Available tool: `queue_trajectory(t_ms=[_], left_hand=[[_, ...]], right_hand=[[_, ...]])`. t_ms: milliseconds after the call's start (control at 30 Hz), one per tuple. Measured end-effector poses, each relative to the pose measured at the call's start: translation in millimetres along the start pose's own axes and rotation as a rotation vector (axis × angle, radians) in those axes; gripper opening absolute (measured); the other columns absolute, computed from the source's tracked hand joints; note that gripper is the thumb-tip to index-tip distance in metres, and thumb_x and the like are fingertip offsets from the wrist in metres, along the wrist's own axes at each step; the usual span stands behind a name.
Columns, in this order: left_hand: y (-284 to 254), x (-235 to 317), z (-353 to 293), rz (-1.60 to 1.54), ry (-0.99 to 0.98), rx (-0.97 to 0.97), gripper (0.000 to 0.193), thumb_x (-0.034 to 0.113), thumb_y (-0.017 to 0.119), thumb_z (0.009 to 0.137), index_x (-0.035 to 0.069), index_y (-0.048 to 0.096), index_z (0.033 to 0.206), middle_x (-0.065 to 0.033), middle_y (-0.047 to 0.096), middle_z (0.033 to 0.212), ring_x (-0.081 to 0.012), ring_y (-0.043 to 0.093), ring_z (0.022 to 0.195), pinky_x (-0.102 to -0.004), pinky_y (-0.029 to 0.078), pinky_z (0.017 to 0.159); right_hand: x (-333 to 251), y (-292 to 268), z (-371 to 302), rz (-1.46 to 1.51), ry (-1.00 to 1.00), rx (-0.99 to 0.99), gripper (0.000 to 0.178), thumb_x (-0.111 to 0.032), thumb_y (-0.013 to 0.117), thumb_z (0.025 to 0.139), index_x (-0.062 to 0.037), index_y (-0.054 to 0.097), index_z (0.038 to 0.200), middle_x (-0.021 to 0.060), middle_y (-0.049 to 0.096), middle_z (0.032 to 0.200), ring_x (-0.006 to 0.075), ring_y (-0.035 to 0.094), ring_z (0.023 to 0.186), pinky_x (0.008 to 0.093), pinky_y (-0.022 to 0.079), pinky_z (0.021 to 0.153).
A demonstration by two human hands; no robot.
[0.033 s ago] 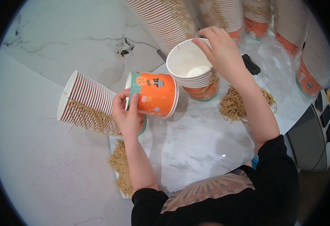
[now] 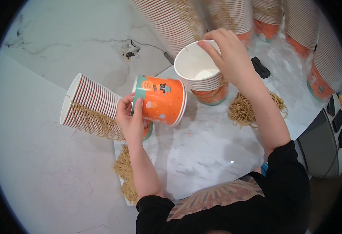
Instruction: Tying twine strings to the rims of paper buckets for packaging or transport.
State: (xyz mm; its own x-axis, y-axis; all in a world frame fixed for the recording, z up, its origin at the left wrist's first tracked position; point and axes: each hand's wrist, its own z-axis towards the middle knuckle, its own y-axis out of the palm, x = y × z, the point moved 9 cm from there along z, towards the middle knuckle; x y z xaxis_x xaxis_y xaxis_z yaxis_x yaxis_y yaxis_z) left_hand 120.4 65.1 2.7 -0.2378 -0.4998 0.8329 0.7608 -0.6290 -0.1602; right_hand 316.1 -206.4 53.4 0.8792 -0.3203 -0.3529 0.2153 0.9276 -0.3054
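One orange cup (image 2: 164,99) extends rightward from pinching left fingers (image 2: 138,107); right fingers (image 2: 210,50) grip a cup stack (image 2: 202,83).

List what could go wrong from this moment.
The orange cup might slip, since the left hand grips only its base end. The tall cup stack stands close beside that hand and could topple if bumped. The right hand, at the rim of the shorter cup stack, might tip it.

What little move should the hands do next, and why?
Maybe the right hand should lift the top cup out of the short stack: its thumb and fingers are at that cup's rim, while the left hand is busy holding an orange cup.
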Motion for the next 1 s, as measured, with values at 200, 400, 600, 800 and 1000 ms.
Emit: queue_trajectory(t_ms=[200, 400, 600, 800, 1000], left_hand=[[-27, 29, -14, -0.109, 0.064, 0.046, 0.013, 0.007, 0.068, 0.100, 0.001, 0.062, 0.110, -0.0051, 0.068, 0.108, -0.0100, 0.062, 0.099, -0.0265, 0.049, 0.090], [-53, 53, -27, -0.171, 0.085, 0.136, 0.014, 0.010, 0.065, 0.102, 0.002, 0.060, 0.113, -0.0071, 0.066, 0.114, -0.0123, 0.061, 0.104, -0.0294, 0.048, 0.096], [-65, 58, -32, -0.243, 0.071, 0.122, 0.017, 0.010, 0.064, 0.103, 0.001, 0.059, 0.117, -0.0102, 0.065, 0.125, -0.0148, 0.061, 0.112, -0.0332, 0.045, 0.104], [-70, 69, -35, -0.303, 0.070, 0.107, 0.014, 0.010, 0.063, 0.103, 0.001, 0.059, 0.114, -0.0114, 0.065, 0.126, -0.0165, 0.060, 0.115, -0.0350, 0.045, 0.105], [-61, 76, -37, -0.331, 0.066, 0.094, 0.011, 0.010, 0.065, 0.102, 0.002, 0.059, 0.107, -0.0149, 0.063, 0.131, -0.0202, 0.060, 0.118, -0.0374, 0.044, 0.107]], right_hand=[[-63, 29, -32, 0.311, 0.180, -0.791, 0.048, -0.039, 0.069, 0.096, 0.0042, 0.070, 0.076, 0.0220, 0.063, 0.069, 0.0379, 0.064, 0.067, 0.0473, 0.051, 0.066], [-99, 36, -51, 0.507, 0.083, -0.785, 0.044, -0.039, 0.074, 0.093, 0.0034, 0.071, 0.081, 0.0197, 0.068, 0.075, 0.0355, 0.065, 0.066, 0.0444, 0.051, 0.064], [-108, 36, -51, 0.861, 0.270, -0.711, 0.026, -0.021, 0.075, 0.094, 0.0032, 0.066, 0.090, 0.0075, 0.066, 0.076, 0.0144, 0.061, 0.064, 0.0293, 0.048, 0.059], [-110, 46, -63, 1.105, 0.531, -0.838, 0.014, -0.013, 0.072, 0.098, -0.0023, 0.063, 0.095, -0.0031, 0.063, 0.084, 0.0038, 0.061, 0.074, 0.0194, 0.048, 0.064], [-103, 43, -59, 1.102, 0.501, -0.738, 0.017, -0.014, 0.070, 0.098, -0.0008, 0.065, 0.089, -0.0040, 0.063, 0.077, 0.0007, 0.055, 0.067, 0.0190, 0.043, 0.060]])
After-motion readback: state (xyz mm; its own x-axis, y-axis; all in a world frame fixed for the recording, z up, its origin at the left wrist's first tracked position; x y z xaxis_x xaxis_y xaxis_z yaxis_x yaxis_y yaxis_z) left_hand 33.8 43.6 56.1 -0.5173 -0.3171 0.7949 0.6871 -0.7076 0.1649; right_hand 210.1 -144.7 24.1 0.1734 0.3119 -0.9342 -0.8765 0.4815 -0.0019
